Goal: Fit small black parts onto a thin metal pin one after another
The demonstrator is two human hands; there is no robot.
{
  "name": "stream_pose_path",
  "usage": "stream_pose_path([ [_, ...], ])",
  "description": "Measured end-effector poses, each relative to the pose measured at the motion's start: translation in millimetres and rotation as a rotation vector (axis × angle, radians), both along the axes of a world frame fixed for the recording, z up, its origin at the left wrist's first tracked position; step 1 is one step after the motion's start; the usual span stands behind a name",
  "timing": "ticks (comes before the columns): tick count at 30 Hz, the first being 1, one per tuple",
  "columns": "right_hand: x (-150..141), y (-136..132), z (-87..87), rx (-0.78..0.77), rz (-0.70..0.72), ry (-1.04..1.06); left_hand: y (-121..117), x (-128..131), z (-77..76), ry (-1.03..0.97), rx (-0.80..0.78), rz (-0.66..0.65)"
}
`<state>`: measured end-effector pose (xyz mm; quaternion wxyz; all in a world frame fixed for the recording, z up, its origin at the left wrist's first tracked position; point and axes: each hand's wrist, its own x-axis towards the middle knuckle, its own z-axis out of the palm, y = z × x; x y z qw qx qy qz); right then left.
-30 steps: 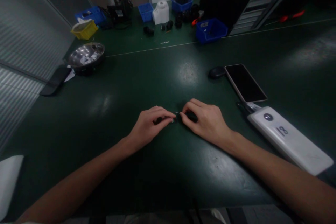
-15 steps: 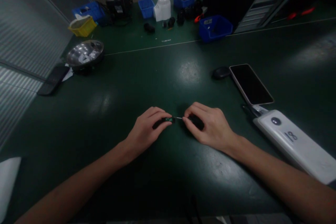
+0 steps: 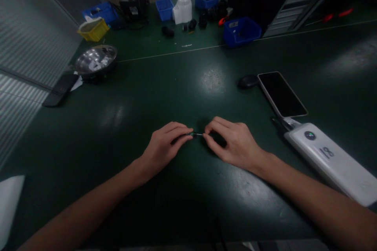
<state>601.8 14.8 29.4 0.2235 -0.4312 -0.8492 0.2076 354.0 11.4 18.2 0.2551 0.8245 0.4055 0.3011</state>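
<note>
With the fingers of my left hand [image 3: 161,144] I pinch a small, narrow, dark-and-green piece [image 3: 191,134] just above the dark green, glossy bench [image 3: 165,90]. The fingers of my right hand [image 3: 235,139] are clamped on a thin, straight, silver-coloured metal rod [image 3: 199,134], which points left from my fingertips to the piece's right end. The two look to be touching, though I cannot tell whether the rod goes inside. Beyond my right forearm lies a white, rounded, slab-shaped power bank [image 3: 332,160], near a flat, black-screened phone [image 3: 282,94]. A round, shiny metal bowl [image 3: 96,59] stands far to my left.
</note>
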Motion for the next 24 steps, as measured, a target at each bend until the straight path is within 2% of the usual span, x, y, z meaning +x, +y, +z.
stream_pose_path([
  [4, -0.4, 0.0, -0.4, -0.010, 0.025, 0.039, -0.3, -1.2, -3.1, -0.007, 0.027, -0.025],
  [9, -1.8, -1.3, -0.8, 0.016, 0.066, -0.024, -3.3, 3.0, -4.3, 0.073, 0.141, -0.090],
  [14, -3.0, -3.4, -2.2, 0.035, 0.104, -0.029, -4.8, 6.5, -1.9, 0.071, 0.148, -0.124],
  [20, -1.9, -3.0, -2.4, 0.047, 0.064, 0.019, -4.5, 6.1, 0.8, 0.089, 0.164, -0.094],
  [24, -0.7, -2.0, -0.4, 0.049, 0.008, -0.001, -3.3, 5.4, 4.0, 0.175, 0.114, -0.097],
])
